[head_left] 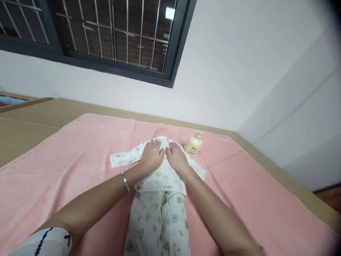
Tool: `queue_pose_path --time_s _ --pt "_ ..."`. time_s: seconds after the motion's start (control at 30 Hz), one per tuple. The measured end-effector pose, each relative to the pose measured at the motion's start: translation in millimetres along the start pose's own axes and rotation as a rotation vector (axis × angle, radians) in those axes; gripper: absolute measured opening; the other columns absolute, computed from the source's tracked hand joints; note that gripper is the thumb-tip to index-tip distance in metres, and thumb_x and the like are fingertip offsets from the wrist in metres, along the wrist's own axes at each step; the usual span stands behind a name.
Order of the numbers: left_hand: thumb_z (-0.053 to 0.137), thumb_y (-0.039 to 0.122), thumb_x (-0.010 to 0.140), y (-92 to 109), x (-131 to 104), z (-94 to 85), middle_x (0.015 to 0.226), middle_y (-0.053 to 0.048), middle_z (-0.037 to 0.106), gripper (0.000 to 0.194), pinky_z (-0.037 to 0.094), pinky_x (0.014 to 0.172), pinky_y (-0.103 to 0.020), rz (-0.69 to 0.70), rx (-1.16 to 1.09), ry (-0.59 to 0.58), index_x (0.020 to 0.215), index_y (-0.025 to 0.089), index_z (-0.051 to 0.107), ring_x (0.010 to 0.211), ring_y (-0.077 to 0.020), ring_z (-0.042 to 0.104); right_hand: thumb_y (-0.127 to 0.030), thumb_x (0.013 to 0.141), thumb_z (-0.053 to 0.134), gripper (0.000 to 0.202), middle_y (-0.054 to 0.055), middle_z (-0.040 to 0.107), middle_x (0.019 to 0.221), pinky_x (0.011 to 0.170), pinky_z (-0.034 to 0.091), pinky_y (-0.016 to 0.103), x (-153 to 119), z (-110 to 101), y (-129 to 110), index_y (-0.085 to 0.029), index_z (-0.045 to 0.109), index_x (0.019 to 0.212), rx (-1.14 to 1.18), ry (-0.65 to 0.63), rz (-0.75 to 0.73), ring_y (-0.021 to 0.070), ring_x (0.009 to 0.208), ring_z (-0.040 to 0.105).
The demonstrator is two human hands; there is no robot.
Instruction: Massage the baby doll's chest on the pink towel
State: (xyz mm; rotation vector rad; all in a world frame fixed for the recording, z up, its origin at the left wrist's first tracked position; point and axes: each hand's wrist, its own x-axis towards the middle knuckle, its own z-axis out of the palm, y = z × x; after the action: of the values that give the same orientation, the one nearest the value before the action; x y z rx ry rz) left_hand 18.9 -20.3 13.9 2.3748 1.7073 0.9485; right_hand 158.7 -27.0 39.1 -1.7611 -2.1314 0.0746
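Currently | left hand (152, 155) + right hand (178, 157) | flat on printed top (164, 177)

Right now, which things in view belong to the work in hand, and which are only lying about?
Seemingly part of the work:
patterned top, under left hand and right hand
round pinkish form, at its collar
patterned trousers, below the top
pink cloth, underneath

Seemingly just lying about:
yellow bottle, beside the top, untouched by the hands
bluish item, far left edge, unidentifiable
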Motion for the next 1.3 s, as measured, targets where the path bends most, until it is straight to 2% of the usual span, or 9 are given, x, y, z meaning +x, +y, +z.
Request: queue_pose_path --time_s 0.2,0.5,0.83,1.03,1.1,1.17,1.23,1.3 --pt "0.037 0.026 0.095 -1.2 -0.1 0.8 0.137 -0.015 0.06 0.042 0.037 0.112 -0.046 0.005 -0.024 0.016 0.129 0.01 0.057 0.13 -0.0304 0.051 -0.024 0.101 0.034 0.033 0.017 0.063 0.12 0.106 0.033 0.035 -1.7 -3.4 -4.7 -0.01 0.063 0.11 -0.072 0.032 -0.019 0.026 0.118 0.053" --pt "0.038 0.027 0.094 -2.5 -0.2 2.5 0.138 -0.016 0.059 0.043 0.035 0.113 -0.046 0.003 -0.03 0.008 0.13 0.009 0.056 0.133 -0.0302 0.049 -0.027 0.102 0.034 0.037 0.017 0.066 0.117 0.103 0.036 0.033 -6.7 -4.4 -10.0 -0.01 0.067 0.106 -0.116 0.06 0.03 0.0264 0.121 0.055" --pt "0.038 0.026 0.094 -1.0 0.0 -1.1 0.129 -0.014 0.065 0.036 0.04 0.11 -0.045 0.007 -0.037 0.031 0.119 0.014 0.061 0.125 -0.0294 0.055 -0.029 0.101 0.034 0.042 0.017 0.071 0.096 0.086 0.045 0.034 -14.6 -7.4 -20.5 -0.012 0.072 0.091 -0.224 0.113 0.061 0.0284 0.102 0.066" --pt "0.039 0.026 0.094 -3.2 -1.6 3.5 0.134 -0.014 0.062 0.04 0.037 0.114 -0.045 -0.015 -0.08 0.065 0.125 0.013 0.06 0.13 -0.0286 0.052 -0.031 0.098 0.038 0.039 0.016 0.072 0.093 0.078 0.046 0.033 -15.2 -14.2 -20.8 -0.014 0.072 0.091 -0.204 0.091 0.096 0.0281 0.092 0.068" --pt "0.04 0.027 0.094 -4.8 -2.1 5.7 0.137 -0.013 0.061 0.041 0.036 0.115 -0.045 -0.021 -0.092 0.078 0.128 0.014 0.059 0.132 -0.0282 0.051 -0.031 0.096 0.04 0.035 0.012 0.073 0.095 0.079 0.047 0.032 -14.5 -17.6 -18.1 -0.017 0.073 0.093 -0.117 0.072 0.087 0.0262 0.092 0.068" --pt "0.04 0.027 0.095 -6.2 -2.6 7.2 0.137 -0.012 0.061 0.041 0.035 0.116 -0.045 -0.019 -0.11 0.091 0.129 0.015 0.058 0.133 -0.0276 0.05 -0.028 0.095 0.041 0.034 0.008 0.073 0.108 0.088 0.048 0.032 -13.2 -17.8 -13.9 -0.02 0.072 0.106 0.018 0.111 0.043 0.0238 0.103 0.067" --pt "0.038 0.028 0.096 -7.0 -3.3 8.0 0.137 -0.011 0.061 0.041 0.035 0.117 -0.045 -0.018 -0.134 0.103 0.129 0.015 0.059 0.133 -0.0268 0.051 -0.025 0.094 0.04 0.04 0.008 0.065 0.13 0.103 0.043 0.032 -11.0 -13.3 -9.2 -0.019 0.065 0.124 0.123 0.203 -0.023 0.0215 0.123 0.058" --pt "0.036 0.028 0.097 -7.4 -4.2 8.7 0.137 -0.011 0.062 0.042 0.035 0.117 -0.044 -0.027 -0.16 0.118 0.128 0.014 0.06 0.133 -0.0262 0.051 -0.024 0.094 0.04 0.046 0.011 0.053 0.145 0.115 0.033 0.035 -8.3 -5.5 -5.2 -0.014 0.057 0.135 0.153 0.235 -0.087 0.0214 0.138 0.045"
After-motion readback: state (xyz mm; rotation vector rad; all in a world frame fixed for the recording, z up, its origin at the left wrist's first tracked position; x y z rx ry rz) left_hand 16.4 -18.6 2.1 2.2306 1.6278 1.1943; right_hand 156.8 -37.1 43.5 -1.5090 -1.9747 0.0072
